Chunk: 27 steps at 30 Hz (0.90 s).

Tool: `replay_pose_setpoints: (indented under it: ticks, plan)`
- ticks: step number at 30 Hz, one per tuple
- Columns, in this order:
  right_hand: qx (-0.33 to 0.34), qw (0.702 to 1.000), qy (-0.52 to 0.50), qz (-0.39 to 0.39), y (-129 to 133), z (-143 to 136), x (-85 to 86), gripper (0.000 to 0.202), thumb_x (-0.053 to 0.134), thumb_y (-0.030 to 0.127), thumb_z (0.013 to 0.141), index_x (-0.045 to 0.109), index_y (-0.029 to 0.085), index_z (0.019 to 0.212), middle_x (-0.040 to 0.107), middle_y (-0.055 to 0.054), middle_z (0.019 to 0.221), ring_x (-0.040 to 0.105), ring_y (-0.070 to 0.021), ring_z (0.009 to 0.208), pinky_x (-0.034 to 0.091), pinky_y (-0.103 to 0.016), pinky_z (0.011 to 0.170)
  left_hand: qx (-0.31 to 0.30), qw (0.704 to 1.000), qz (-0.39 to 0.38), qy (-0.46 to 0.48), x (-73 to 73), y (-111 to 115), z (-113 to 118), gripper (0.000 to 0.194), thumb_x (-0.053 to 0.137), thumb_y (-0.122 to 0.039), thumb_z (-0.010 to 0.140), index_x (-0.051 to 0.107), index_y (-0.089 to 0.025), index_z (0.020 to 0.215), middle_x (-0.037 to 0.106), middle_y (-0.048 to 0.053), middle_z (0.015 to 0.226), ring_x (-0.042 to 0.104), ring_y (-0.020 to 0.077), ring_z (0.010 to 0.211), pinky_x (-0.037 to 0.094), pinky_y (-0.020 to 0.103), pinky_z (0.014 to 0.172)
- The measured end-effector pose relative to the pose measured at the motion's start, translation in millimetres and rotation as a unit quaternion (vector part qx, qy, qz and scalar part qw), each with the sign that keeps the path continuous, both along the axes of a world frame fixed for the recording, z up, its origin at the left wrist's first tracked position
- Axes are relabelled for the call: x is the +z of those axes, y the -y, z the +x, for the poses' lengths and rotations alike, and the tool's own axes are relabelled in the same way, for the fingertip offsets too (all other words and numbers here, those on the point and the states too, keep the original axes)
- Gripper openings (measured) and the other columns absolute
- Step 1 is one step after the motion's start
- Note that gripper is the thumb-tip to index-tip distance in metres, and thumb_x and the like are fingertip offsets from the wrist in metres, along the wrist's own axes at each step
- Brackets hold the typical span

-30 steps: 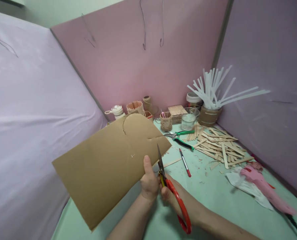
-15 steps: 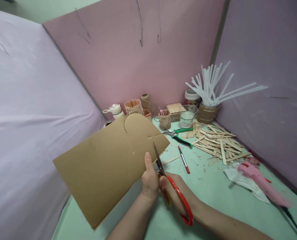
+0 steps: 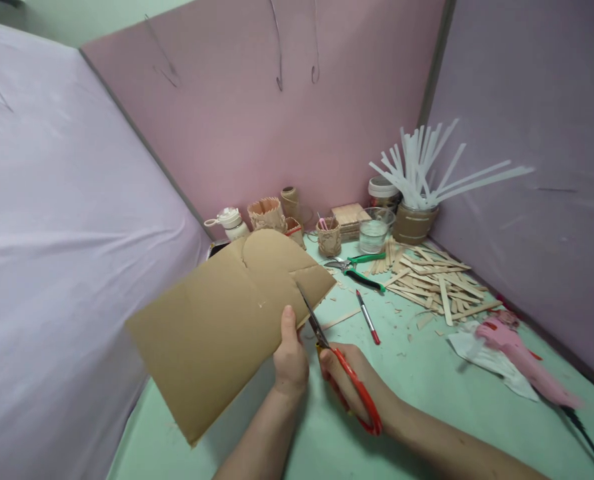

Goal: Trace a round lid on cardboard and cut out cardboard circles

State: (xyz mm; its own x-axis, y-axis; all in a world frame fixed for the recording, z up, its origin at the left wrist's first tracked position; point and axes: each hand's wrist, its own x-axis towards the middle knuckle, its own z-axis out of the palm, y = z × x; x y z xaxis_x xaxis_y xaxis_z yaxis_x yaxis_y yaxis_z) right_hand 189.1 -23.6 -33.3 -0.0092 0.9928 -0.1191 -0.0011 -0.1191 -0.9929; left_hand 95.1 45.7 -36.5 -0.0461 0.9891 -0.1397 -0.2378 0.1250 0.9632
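Note:
A brown sheet of cardboard [image 3: 211, 327] is held tilted above the table, with a rounded top edge and a few cut or creased lines near it. My left hand [image 3: 291, 357] grips its lower right edge, thumb on the front face; the other fingers are hidden behind. In my right hand [image 3: 354, 373] is a pair of scissors [image 3: 359, 397] with red handles. Their blades reach over the cardboard's right part, the upper blade lying across its front; the lower blade is mostly hidden.
Green-handled pruning shears [image 3: 359, 270], a red-capped pen [image 3: 367, 317] and a heap of wooden craft sticks [image 3: 434, 283] lie beyond my hands. At right rests a pink glue gun [image 3: 521, 360] on white paper. A cup of water [image 3: 374, 233] and a pot of white glue sticks [image 3: 414, 223] stand behind.
The scissor blades have moved left, further across the cardboard. The cardboard has shifted and turned slightly, its far left corner moving right, and my left hand has moved a little left.

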Motion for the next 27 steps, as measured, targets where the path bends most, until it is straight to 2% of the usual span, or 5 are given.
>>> replay_pose_setpoints:
  ticks: [4,7,15,22,27]
  plan:
    - [0.007,0.999,-0.037,0.004,-1.6,2.6,-3.0,0.064,0.027,0.081,0.083,0.041,0.022,0.065,0.037,0.007,0.043,0.036,-0.01,0.037,0.03,-0.024,0.038,0.033,0.998,0.035,-0.045,-4.2,6.5,-0.1,0.047,0.069,-0.051,0.077,0.067,-0.022,0.114,0.066,0.006,0.125,0.047,0.0248,0.133,0.029,0.038,0.116]
    - [0.0,1.0,-0.03,0.003,-2.5,4.0,-1.2,0.062,0.029,0.079,0.084,0.039,0.022,0.062,0.036,0.007,0.043,0.034,-0.0092,0.037,0.027,-0.023,0.037,0.037,0.997,0.046,-0.051,-5.7,10.2,1.7,0.049,0.069,-0.051,0.078,0.065,-0.023,0.118,0.063,0.005,0.131,0.043,0.0249,0.136,0.024,0.038,0.118]
    - [-0.047,0.998,0.027,0.039,-6.2,5.0,3.1,0.063,0.038,0.08,0.081,0.029,0.023,0.055,0.028,0.007,0.047,0.023,-0.0081,0.047,0.018,-0.025,0.042,0.058,0.997,0.042,-0.018,-6.2,11.8,10.2,0.052,0.066,-0.054,0.079,0.063,-0.02,0.119,0.059,0.007,0.136,0.043,0.0247,0.136,0.03,0.036,0.116]
    - [-0.022,1.0,0.0,0.016,-6.6,3.1,-3.9,0.066,0.027,0.079,0.084,0.039,0.022,0.055,0.034,0.005,0.041,0.032,-0.0093,0.04,0.022,-0.025,0.04,0.04,0.997,-0.027,-0.059,-7.6,24.1,4.3,0.051,0.071,-0.054,0.074,0.067,-0.018,0.11,0.061,0.009,0.133,0.045,0.0268,0.134,0.022,0.04,0.119]
    - [-0.04,0.999,0.001,0.003,-9.1,4.0,-5.3,0.064,0.032,0.077,0.085,0.039,0.022,0.053,0.033,0.005,0.039,0.029,-0.0089,0.039,0.02,-0.025,0.038,0.037,0.999,-0.003,-0.027,-13.1,26.1,9.7,0.057,0.068,-0.053,0.077,0.062,-0.018,0.121,0.059,0.009,0.135,0.042,0.0238,0.136,0.028,0.037,0.116]
